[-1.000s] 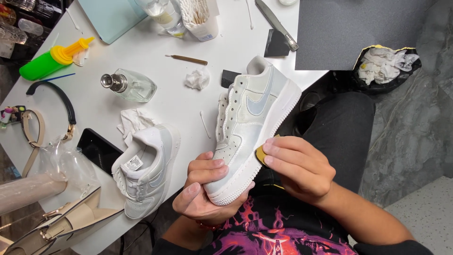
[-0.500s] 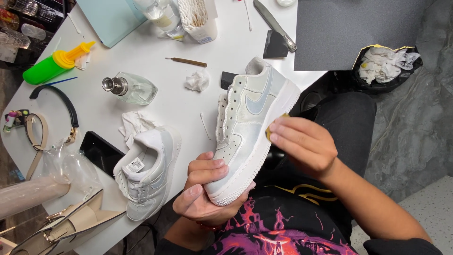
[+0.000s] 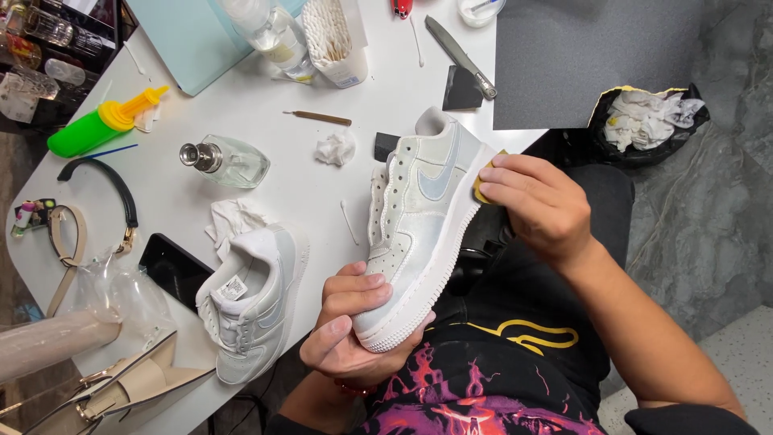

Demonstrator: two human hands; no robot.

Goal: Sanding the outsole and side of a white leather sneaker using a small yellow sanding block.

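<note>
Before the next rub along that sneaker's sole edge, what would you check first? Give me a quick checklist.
1. Left hand grips the toe of the sneaker: ok, fingers wrap over the top and under the sole.
2. Right hand has the yellow pad: ok, pinched under the fingertips, mostly hidden.
3. Pad meets the sole edge near the heel: ok, it sits against the white side.
4. Pad clean or worn: cannot tell, too little shows.
5. Second sneaker out of the way: ok, it lies apart on the white table.
6. Glass bottle closed: ok, lying on its side, metal cap on.
</note>
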